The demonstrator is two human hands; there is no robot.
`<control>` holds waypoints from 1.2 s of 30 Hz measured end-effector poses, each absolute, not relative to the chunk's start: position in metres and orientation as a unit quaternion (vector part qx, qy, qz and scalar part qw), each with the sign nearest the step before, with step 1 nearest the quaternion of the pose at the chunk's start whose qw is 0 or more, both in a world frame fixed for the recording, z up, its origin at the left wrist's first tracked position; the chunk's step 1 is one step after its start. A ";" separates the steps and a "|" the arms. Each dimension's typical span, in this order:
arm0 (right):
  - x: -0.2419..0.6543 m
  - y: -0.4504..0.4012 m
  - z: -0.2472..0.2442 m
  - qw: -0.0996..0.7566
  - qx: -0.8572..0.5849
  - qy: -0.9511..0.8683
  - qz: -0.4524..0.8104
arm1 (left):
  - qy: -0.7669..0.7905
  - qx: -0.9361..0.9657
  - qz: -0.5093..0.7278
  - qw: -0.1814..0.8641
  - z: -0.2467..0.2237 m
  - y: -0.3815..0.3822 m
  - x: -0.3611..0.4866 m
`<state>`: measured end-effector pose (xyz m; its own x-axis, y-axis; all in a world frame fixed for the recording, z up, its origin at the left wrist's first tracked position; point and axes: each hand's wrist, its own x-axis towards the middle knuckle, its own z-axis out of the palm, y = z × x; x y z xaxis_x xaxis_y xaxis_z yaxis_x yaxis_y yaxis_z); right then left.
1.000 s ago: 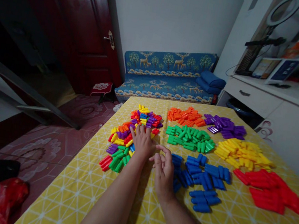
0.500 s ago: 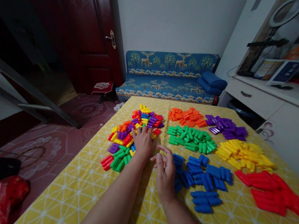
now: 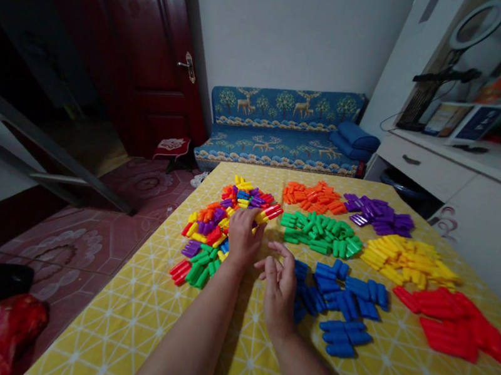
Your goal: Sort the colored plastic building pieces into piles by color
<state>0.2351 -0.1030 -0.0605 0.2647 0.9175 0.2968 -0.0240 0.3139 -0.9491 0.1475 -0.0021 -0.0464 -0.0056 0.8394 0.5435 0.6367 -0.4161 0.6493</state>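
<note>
My left hand point(image 3: 243, 238) is over the right side of a mixed-colour pile of plastic pieces point(image 3: 215, 215). Its fingers are closed on a joined red and yellow plastic piece point(image 3: 270, 212), which sticks out past the fingertips to the right. Part of the grip is hidden behind the hand. My right hand point(image 3: 280, 284) hovers beside the blue pieces point(image 3: 346, 301), fingers loosely bent and apart, holding nothing. The pieces are short and rounded, several lying side by side in rows.
Single-colour piles lie to the right: orange point(image 3: 314, 196), green point(image 3: 319, 232), purple point(image 3: 379, 215), yellow point(image 3: 410, 260) and red point(image 3: 457, 322). They rest on a yellow patterned tablecloth point(image 3: 151, 336). Behind the table is a blue sofa point(image 3: 271, 146); a white cabinet point(image 3: 488, 219) stands right.
My left hand has gone from lying spread on the mixed pile to a closed grip on a red and yellow piece, now lifted slightly. My right hand has barely moved.
</note>
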 end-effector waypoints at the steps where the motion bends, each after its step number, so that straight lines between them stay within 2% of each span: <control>1: 0.235 -0.102 -0.061 0.660 -0.456 -0.477 0.359 | 0.498 0.690 0.501 0.159 -0.048 -0.002 0.147; 4: 0.236 -0.099 -0.061 0.696 -0.455 -0.438 0.341 | 0.410 0.662 0.559 0.285 -0.050 -0.004 0.148; 8: 0.238 -0.095 -0.063 0.719 -0.468 -0.391 0.334 | 0.358 0.680 0.543 0.338 -0.049 -0.009 0.147; 13: 0.241 -0.092 -0.066 0.713 -0.475 -0.390 0.339 | 0.326 0.734 0.480 0.353 -0.047 -0.012 0.146; 17: 0.243 -0.088 -0.068 0.720 -0.474 -0.377 0.338 | 0.329 0.772 0.456 0.296 -0.052 -0.011 0.146; 20: 0.244 -0.085 -0.069 0.746 -0.466 -0.337 0.335 | 0.373 0.747 0.487 0.258 -0.054 -0.009 0.147; 22: 0.244 -0.085 -0.069 0.753 -0.461 -0.325 0.339 | 0.398 0.694 0.537 0.269 -0.054 -0.007 0.148; 26: 0.241 -0.087 -0.069 0.699 -0.478 -0.403 0.346 | 0.364 0.569 0.632 0.380 -0.055 -0.002 0.147; 31: 0.236 -0.088 -0.074 0.610 -0.475 -0.576 0.266 | 0.284 0.428 0.703 0.492 -0.061 0.010 0.144; 36: 0.235 -0.088 -0.075 0.623 -0.488 -0.540 0.285 | 0.297 0.424 0.675 0.526 -0.060 0.010 0.141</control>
<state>0.2352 -0.0880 -0.0751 0.2537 0.8829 0.3952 0.1729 0.3606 -0.9166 0.1407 0.0096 -0.0602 -0.0883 0.9618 0.2590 -0.4579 -0.2702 0.8469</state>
